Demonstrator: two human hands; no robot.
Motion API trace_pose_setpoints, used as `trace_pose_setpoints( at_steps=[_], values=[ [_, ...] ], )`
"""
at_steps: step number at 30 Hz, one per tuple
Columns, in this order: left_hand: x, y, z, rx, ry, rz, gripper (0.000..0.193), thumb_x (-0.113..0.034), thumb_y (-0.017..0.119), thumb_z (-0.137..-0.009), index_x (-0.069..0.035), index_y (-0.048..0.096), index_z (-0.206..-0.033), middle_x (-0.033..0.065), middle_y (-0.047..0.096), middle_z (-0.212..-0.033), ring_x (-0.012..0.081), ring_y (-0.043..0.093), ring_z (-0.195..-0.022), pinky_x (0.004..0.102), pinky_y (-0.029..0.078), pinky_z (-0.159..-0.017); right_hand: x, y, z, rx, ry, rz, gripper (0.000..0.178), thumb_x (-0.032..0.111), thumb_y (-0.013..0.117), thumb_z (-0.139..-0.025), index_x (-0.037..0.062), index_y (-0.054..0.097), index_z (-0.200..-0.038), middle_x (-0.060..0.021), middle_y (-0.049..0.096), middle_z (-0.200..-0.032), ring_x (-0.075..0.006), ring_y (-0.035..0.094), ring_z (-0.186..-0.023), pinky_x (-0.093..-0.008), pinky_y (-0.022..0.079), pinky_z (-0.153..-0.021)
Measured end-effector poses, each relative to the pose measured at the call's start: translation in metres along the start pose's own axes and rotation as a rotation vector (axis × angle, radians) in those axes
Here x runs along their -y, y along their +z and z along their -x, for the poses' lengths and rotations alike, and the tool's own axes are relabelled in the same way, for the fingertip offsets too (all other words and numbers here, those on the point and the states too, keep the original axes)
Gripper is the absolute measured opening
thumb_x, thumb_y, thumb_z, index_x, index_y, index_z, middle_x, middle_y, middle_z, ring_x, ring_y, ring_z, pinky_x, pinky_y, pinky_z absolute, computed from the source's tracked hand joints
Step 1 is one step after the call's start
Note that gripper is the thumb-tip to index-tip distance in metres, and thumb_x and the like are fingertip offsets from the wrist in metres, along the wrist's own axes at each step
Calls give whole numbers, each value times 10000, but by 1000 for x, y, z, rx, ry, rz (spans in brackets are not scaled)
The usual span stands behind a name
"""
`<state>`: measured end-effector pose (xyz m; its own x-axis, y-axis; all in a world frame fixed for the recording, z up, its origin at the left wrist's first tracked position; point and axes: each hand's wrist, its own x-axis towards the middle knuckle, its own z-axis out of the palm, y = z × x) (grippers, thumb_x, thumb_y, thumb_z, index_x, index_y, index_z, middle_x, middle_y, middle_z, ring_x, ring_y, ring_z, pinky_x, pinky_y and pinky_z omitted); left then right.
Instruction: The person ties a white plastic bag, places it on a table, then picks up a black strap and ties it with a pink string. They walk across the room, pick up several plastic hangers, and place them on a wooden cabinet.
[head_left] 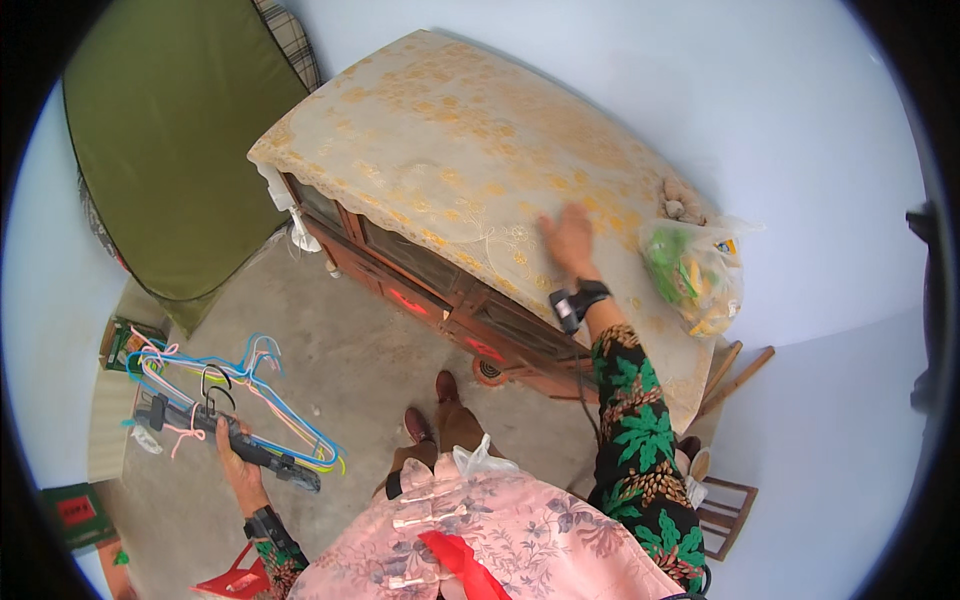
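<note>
At the lower left, my left hand [238,462] is closed round a bundle of clothes hangers. Blue, pink and yellow-green thin hangers [285,405] stick out beside black ones [265,455], and pink ties hang among them. My right hand [568,240] is over the patterned tablecloth [430,150] on a wooden cabinet, slightly blurred, with the thumb apart from the fingers and nothing seen in it. Whether it presses on the cloth is hard to tell. To its right sits a clear plastic bag [695,280] with green and yellow items inside.
The brown cabinet [440,290] has glass-fronted doors below the cloth. A large green covered panel [180,140] leans at the left wall. Wooden sticks [735,380] and a small wooden chair [728,515] stand at the right. Boxes [78,515] lie at the left edge.
</note>
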<state>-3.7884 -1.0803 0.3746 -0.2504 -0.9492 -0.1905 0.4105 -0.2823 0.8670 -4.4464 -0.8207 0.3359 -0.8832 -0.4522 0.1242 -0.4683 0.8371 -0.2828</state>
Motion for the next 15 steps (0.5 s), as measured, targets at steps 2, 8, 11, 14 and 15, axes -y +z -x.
trace_pose_setpoints(
  at_steps=[2, 8, 11, 14, 15],
  values=[
    [-4, 8, 1, -26, -9, -6, 308, -248, 703, -945, -31, 587, -1130, 57, 609, -924, 144, 543, -772, 280, 457, -723, 60, 15, 40, -87, -469, -191, 826, 550, 530, -965, -42, 323, -1502, -299, 263, -1577, -453, 229, -1473, -511, 156, -1220],
    [-15, 34, 1, 126, 51, 27, 342, -228, 697, -945, -50, 571, -1208, 51, 596, -953, 147, 526, -772, 290, 442, -730, 149, -12, 135, 236, -1231, -545, 587, 529, 590, -935, 127, 553, -1361, -156, 487, -1461, -368, 402, -1392, -520, 286, -1171],
    [-20, 47, 4, 182, 62, 63, 384, -257, 712, -933, -59, 554, -1221, 53, 558, -913, 150, 501, -768, 296, 407, -753, 122, -27, 71, -29, -630, -392, 634, 494, 538, -984, 41, 481, -1423, -247, 394, -1522, -406, 326, -1437, -506, 253, -1186],
    [-26, 63, 6, 249, 85, 75, 407, -272, 708, -936, -55, 549, -1241, 61, 539, -883, 147, 499, -767, 297, 399, -750, 111, -18, 42, -163, -367, -58, 717, 527, 523, -982, 5, 426, -1464, -276, 345, -1543, -413, 284, -1461, -492, 237, -1195],
    [-29, 67, 5, 271, 97, 74, 409, -275, 708, -935, -55, 548, -1242, 59, 535, -878, 147, 499, -766, 297, 398, -747, 115, -14, 45, -111, -277, 72, 737, 533, 521, -980, -5, 409, -1471, -285, 331, -1547, -418, 275, -1464, -491, 229, -1199]
  ],
)
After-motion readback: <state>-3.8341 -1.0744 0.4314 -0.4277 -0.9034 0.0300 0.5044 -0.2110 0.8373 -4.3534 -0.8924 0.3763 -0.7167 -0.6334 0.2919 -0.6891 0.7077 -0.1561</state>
